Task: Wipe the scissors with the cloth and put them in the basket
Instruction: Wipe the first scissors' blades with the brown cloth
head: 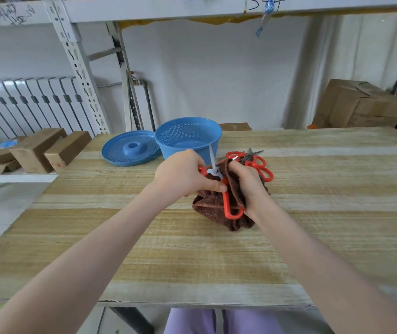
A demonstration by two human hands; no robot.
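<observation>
- The left hand (183, 175) is curled round the upper part of a pair of red-handled scissors (225, 201), with the thumb pressed against the handle near the pivot.
- The right hand (246, 185) is closed round a brown cloth (208, 203), bunching it against the scissors from the right side.
- The held scissors are just above the table (192, 261), between the two hands. One silver blade sticks up past the left hand, and the long red handle loop hangs down over the cloth.
- The other blade is mostly covered by the cloth, so how wide the scissors are spread cannot be told.
- The loose end of the cloth droops below both hands and lies crumpled on the table.
- A heap of more scissors (261, 165) with red handles lies on the table just behind the right hand.
- A blue basket (185, 131) stands upright behind the hands, and its blue lid (120, 153) lies beside it on the left, touching it.
- A cardboard box (359, 104) sits beyond the far right of the table, and a white radiator (23, 104) is at the left.
</observation>
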